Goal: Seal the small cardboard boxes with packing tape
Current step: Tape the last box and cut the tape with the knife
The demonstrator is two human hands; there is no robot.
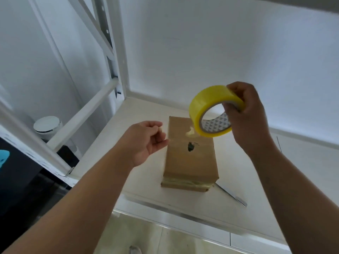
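A small brown cardboard box [189, 156] lies flat on a white table [139, 114], with clear tape wrapped around its near end and a dark mark on top. Above its far end my right hand [247, 118] grips a roll of yellow packing tape [211, 114], with a short loose tab of tape hanging from the roll. My left hand [145, 142] hovers just left of the box, fingers loosely curled and apart, holding nothing and not touching the box.
Scissors [232, 194] lie on the table, partly hidden under the box's near right corner. A white metal rack frame [110, 57] stands at the left. Below it a round white lidded bin [47, 125] sits on the floor. White walls close the back.
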